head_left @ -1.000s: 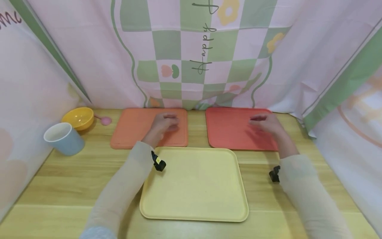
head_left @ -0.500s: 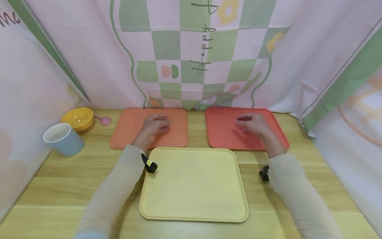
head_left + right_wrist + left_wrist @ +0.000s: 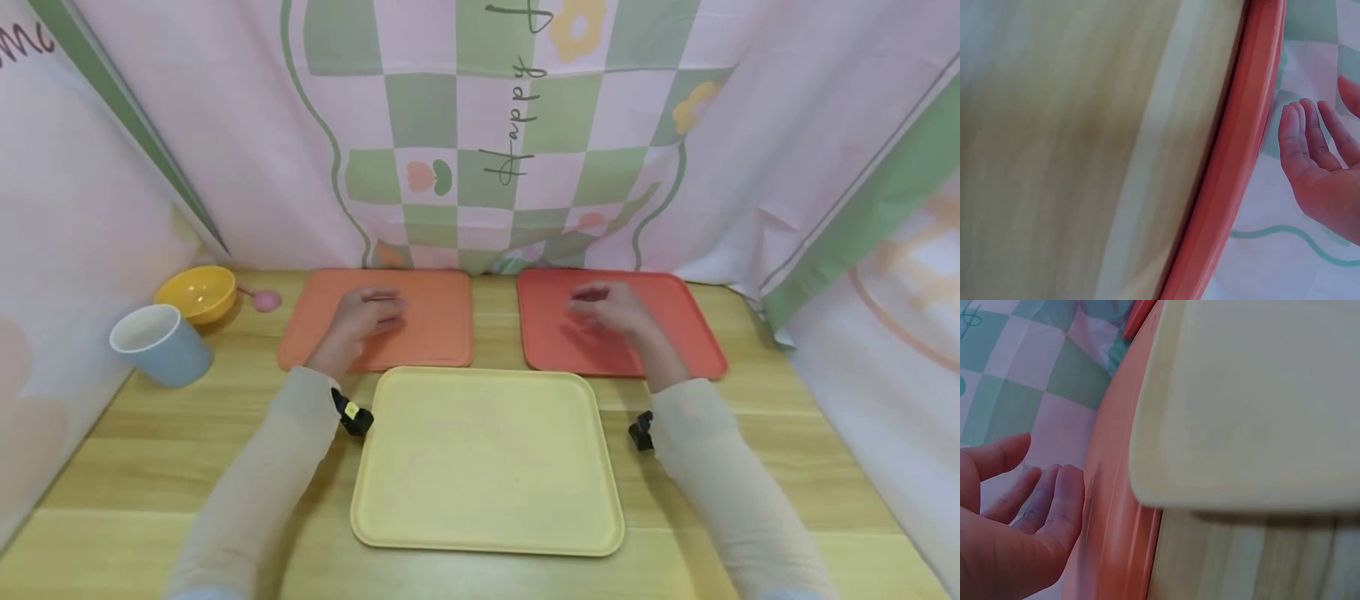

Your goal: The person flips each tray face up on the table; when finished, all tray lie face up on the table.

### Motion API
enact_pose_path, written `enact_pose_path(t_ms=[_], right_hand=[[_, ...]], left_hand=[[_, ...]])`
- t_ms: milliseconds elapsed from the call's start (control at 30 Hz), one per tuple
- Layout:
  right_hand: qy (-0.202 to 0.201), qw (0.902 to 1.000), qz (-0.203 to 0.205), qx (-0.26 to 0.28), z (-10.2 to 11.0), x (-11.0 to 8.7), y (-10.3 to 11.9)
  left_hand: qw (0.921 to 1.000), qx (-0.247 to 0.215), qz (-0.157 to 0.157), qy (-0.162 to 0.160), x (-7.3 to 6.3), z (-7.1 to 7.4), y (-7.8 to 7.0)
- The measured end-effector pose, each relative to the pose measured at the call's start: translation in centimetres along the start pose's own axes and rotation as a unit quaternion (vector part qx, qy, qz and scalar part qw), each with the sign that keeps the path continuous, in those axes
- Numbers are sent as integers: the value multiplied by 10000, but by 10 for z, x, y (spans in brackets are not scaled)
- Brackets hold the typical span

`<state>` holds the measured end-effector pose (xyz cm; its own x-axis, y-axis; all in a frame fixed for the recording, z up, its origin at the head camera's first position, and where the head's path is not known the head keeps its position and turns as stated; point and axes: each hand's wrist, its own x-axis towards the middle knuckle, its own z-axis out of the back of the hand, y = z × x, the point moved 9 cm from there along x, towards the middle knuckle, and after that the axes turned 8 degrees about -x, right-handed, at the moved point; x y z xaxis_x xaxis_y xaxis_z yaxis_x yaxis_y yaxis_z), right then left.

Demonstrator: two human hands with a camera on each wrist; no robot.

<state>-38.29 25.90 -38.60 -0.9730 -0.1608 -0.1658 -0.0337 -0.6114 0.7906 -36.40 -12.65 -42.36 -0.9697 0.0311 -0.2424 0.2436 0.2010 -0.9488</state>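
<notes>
My left hand (image 3: 365, 315) hovers above the orange tray (image 3: 438, 333), its fingers loosely bent with nothing between them. In the left wrist view the thumb and fingers of that hand (image 3: 1029, 531) stand apart. Over the red tray (image 3: 547, 342) is my right hand (image 3: 611, 308), also holding nothing. Its relaxed fingers and palm (image 3: 1325, 162) show in the right wrist view, beyond the red tray's rim (image 3: 1235, 150). A pale yellow tray (image 3: 487, 467) lies flat in front of both, between the forearms.
At the far left stand a light blue cup (image 3: 168, 350) and a yellow bowl (image 3: 198, 296), with a pink spoon (image 3: 266, 300) beside the bowl. A patterned curtain (image 3: 491, 125) hangs right behind the two back trays. The wooden table (image 3: 135, 467) runs beneath everything.
Both hands have drifted leftward, the left across the orange tray and the right across the red one. Trays, cup, bowl and spoon stay in place.
</notes>
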Motion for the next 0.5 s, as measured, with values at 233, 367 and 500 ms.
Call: enact_pose_path(t_ms=[233,367,500], right_hand=[[168,9997,80,157,-17,3,11],[251,9994,136,192,-25,7,16],[267,9993,220,167,-32,11,21]], left_hand=[[9999,49,26,-98,-5,15,0],[9999,98,51,-85,-7,21,-1],[9997,216,-6,-98,-7,25,-4]])
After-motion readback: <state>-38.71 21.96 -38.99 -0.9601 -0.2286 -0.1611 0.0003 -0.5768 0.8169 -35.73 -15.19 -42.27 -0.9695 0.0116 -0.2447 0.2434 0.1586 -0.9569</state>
